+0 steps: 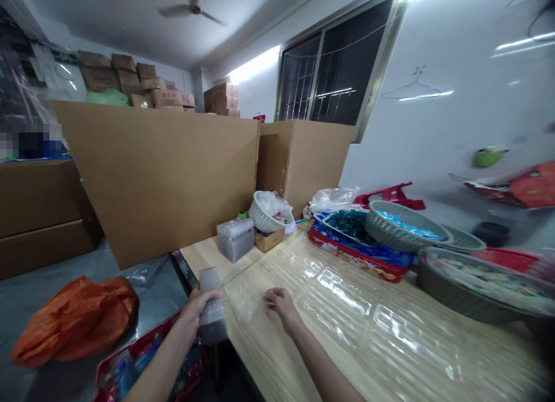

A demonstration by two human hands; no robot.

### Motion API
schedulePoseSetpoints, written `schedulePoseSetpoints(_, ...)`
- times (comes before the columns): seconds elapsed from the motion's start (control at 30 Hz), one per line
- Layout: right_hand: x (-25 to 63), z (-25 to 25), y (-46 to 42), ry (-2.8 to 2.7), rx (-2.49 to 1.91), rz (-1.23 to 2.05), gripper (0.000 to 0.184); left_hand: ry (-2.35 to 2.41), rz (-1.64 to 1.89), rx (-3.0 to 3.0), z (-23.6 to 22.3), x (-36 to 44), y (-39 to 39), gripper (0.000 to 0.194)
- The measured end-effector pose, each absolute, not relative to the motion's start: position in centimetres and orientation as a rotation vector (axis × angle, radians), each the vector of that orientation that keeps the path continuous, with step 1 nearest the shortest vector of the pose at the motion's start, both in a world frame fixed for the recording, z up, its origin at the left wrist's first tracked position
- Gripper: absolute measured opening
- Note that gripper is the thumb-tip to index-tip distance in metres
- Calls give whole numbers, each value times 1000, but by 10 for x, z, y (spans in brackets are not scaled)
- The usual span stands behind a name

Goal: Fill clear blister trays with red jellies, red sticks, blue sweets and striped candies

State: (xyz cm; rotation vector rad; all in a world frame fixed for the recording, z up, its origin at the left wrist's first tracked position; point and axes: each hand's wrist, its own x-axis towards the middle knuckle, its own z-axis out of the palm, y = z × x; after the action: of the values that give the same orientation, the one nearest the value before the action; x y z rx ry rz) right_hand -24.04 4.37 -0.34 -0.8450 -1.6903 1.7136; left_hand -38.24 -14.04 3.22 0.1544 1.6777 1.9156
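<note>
My left hand (195, 312) is wrapped round a stack of clear plastic boxes (212, 315) at the table's left edge. Its fingers are partly hidden behind the stack. Over the table (249, 315), my right hand (281, 305) has loosely bent fingers and shows nothing in them. Whether it touches the plastic-covered top, I cannot tell. Beyond the hands, another stack of clear plastic boxes (235, 243) stands on the table, beside a small cardboard box (269, 240).
A white basket (262, 214) holds clear bags. Right of it are a red tray (355, 253) and grey baskets (390, 231) of small pieces. Large cardboard (173, 176) stands behind. Below left lie a red crate (102, 370) and an orange sack (82, 318).
</note>
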Motion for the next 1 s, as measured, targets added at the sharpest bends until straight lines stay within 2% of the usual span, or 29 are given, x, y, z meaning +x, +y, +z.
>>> schedulePoseSetpoints(0.1, -234, 5, 43, -1701, -823, 1459, 20, 1690, 1929, 174, 29, -382, -140, 52)
schedulePoseSetpoints(0.17, -239, 13, 22, -1780, -733, 1473, 21, 1679, 1927, 174, 29, -380, -140, 50)
schedulePoseSetpoints(0.33, -262, 32, -49, -1729, -509, 2158, 19, 1688, 1959, 207, 32, -377, -142, 48)
schedulePoseSetpoints(0.5, -270, 35, -68, -1484, -538, 2348, 12, 1672, 1966, 196, 28, -380, -147, 41)
schedulePoseSetpoints(0.7, -274, 31, -73, -1380, -569, 2372, 4, 1692, 1935, 198, 23, -382, -155, 44)
schedulePoseSetpoints(0.93, -249, 32, -91, -1398, -584, 2249, 6, 1730, 1871, 149, 22, -356, -173, 38)
schedulePoseSetpoints(1.0, -227, 27, -93, -1525, -519, 2169, 11, 1733, 1837, 158, 18, -339, -182, 43)
